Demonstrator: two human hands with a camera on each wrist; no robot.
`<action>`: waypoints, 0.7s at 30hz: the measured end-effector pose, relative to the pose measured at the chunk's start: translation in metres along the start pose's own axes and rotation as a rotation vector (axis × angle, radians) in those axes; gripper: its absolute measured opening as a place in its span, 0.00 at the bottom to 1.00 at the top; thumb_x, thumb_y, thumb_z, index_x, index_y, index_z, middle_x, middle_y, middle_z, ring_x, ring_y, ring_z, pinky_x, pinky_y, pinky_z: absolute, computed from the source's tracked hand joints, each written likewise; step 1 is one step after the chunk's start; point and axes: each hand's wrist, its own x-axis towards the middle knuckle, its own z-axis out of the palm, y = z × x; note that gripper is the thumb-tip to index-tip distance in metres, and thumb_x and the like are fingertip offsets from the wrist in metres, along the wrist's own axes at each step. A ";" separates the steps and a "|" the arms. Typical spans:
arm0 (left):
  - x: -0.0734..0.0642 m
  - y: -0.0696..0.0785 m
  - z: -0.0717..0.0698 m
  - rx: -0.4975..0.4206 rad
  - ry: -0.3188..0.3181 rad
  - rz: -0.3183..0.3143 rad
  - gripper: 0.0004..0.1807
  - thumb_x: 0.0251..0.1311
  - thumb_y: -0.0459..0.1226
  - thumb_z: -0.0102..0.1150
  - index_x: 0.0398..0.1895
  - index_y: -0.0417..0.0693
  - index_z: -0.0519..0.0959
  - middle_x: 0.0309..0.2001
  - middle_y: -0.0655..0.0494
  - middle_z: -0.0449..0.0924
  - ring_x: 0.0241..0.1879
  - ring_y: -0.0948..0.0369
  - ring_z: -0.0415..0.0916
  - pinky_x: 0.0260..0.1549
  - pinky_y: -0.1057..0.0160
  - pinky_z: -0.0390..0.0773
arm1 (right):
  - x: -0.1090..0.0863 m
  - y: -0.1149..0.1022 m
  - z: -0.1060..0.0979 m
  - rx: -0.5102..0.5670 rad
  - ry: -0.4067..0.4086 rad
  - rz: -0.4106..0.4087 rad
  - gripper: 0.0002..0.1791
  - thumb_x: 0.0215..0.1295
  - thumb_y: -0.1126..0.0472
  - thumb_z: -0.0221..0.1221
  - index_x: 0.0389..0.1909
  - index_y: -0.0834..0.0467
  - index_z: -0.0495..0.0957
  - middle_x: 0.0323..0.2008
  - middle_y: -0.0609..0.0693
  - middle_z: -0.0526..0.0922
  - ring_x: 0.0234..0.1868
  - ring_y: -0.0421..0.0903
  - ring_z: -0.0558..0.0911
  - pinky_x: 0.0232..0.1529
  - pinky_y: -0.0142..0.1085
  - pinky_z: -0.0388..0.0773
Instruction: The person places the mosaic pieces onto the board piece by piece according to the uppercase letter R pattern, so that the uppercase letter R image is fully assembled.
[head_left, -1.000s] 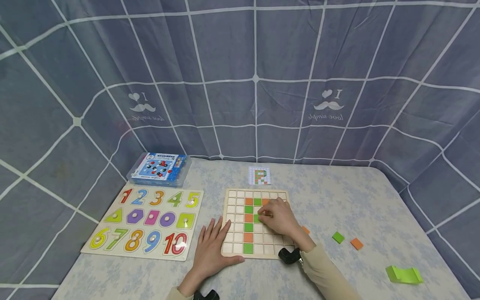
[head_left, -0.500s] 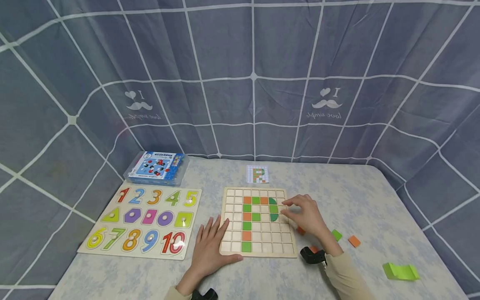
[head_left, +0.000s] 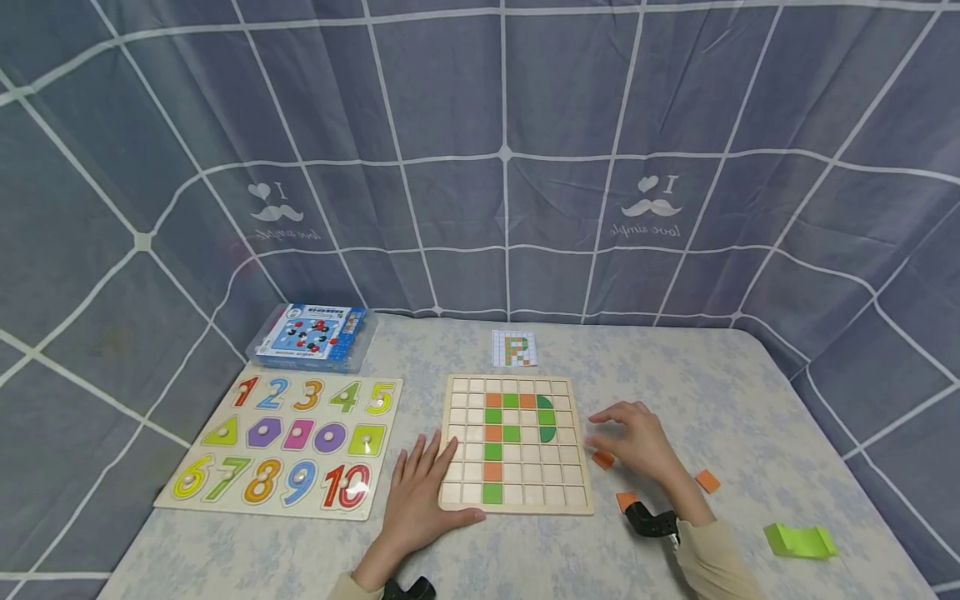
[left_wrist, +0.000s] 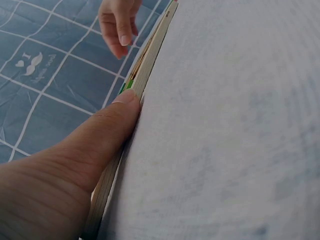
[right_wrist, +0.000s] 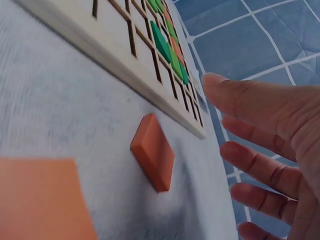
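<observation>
A wooden grid board lies mid-table, with orange and green square tiles and two dark green rounded tiles set in its cells. My left hand is spread flat against the board's left and near edges; in the left wrist view its thumb presses along the frame. To the right of the board my right hand hovers with thumb and fingers parted, holding nothing. Below it an orange square tile lies beside the board's edge. A second orange tile is partly covered by the wrist camera.
Another orange tile and a light green curved block lie at right. Behind the board is a pattern card. A number puzzle and a clear plastic case fill the left side.
My right hand has left the board and moved right, over the table, uncovering the dark green rounded tiles. The loose green tile is now hidden behind that hand. My left hand stays put.
</observation>
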 end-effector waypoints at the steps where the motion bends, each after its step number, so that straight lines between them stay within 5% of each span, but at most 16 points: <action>1: 0.000 0.000 0.000 -0.002 -0.001 0.000 0.58 0.37 0.70 0.63 0.71 0.49 0.62 0.71 0.44 0.54 0.71 0.44 0.44 0.64 0.40 0.43 | -0.001 0.001 -0.001 -0.001 -0.006 0.006 0.16 0.46 0.57 0.74 0.38 0.57 0.86 0.38 0.49 0.82 0.41 0.51 0.74 0.44 0.53 0.67; 12: 0.000 0.001 0.000 -0.007 -0.005 -0.005 0.59 0.37 0.70 0.63 0.71 0.49 0.62 0.71 0.44 0.55 0.71 0.44 0.44 0.64 0.40 0.42 | -0.009 0.005 -0.004 -0.035 -0.088 0.114 0.20 0.43 0.51 0.75 0.37 0.57 0.85 0.38 0.50 0.82 0.43 0.53 0.75 0.45 0.54 0.68; 21: 0.000 0.001 0.000 -0.011 -0.005 -0.006 0.59 0.36 0.70 0.63 0.71 0.49 0.62 0.71 0.44 0.54 0.71 0.44 0.43 0.64 0.41 0.43 | -0.012 0.009 -0.002 -0.041 -0.105 0.121 0.20 0.43 0.51 0.75 0.36 0.56 0.85 0.37 0.49 0.82 0.42 0.52 0.75 0.46 0.53 0.68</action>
